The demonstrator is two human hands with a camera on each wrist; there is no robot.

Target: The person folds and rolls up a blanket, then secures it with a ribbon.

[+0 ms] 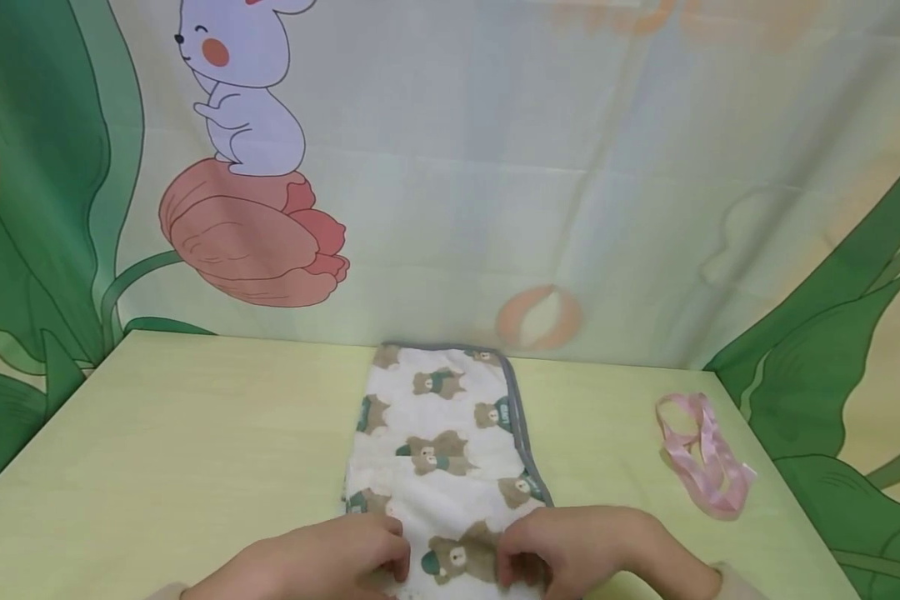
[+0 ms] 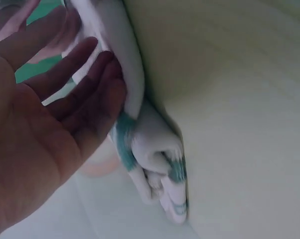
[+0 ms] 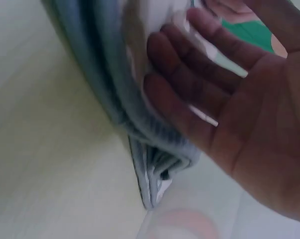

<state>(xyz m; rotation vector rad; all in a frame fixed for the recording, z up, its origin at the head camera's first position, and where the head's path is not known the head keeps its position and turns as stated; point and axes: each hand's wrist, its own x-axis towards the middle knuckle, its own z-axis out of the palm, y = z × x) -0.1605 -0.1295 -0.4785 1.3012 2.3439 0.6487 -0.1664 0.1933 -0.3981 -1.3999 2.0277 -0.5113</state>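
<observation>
A folded blanket [image 1: 453, 467], white with brown bears and grey edging, lies lengthwise on the table in the head view. My left hand [image 1: 330, 550] is at its near left edge, my right hand [image 1: 577, 542] at its near right edge. In the left wrist view, the loosely bent fingers of my left hand [image 2: 45, 134] touch the top of the blanket [image 2: 135, 74] beside its rolled-looking layers. The right wrist view shows my right hand [image 3: 254, 114] with relaxed fingers against the blanket [image 3: 110, 74], next to its stacked grey edging. The blanket's nearest end is cut off by the frame.
A pink ribbon [image 1: 708, 458] lies in loops at the right side of the pale yellow table [image 1: 195, 433]. Behind the table hangs a cloth backdrop [image 1: 435, 183] printed with a rabbit, a tulip and leaves, and it also covers both sides.
</observation>
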